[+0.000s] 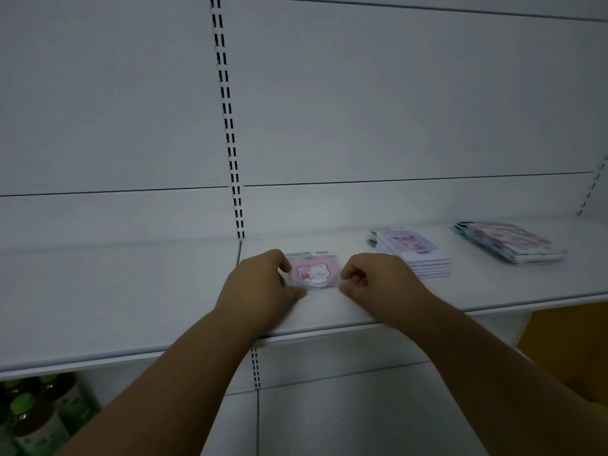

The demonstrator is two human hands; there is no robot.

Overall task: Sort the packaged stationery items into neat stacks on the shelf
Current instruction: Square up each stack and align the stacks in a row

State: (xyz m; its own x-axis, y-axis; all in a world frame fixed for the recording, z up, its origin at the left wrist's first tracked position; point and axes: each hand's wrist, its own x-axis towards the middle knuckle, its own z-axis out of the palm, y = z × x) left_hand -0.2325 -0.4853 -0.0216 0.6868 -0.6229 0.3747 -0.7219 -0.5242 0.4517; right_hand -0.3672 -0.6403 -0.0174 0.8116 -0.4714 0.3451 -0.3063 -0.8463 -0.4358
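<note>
In the head view, a small pink packet (312,273) printed with a white cartoon bear is seen lying flat on the white shelf (131,291), close to the front edge and just right of the slotted upright (230,133). It is flanked by both hands. The left hand (260,287) is curled against the packet's left edge, thumb at the near corner, so its grip appears to be closed on the packet. The right hand (375,278) is loosely curled just beside the right edge; whether it touches or pinches the wrapper cannot be told. The packet is probably being squared up to start a new stack. Further right, a neat pile of lilac packets (414,255) is set, and beyond it a looser, fanned pile (513,243). Green-capped bottles (29,416) are stored below.
</note>
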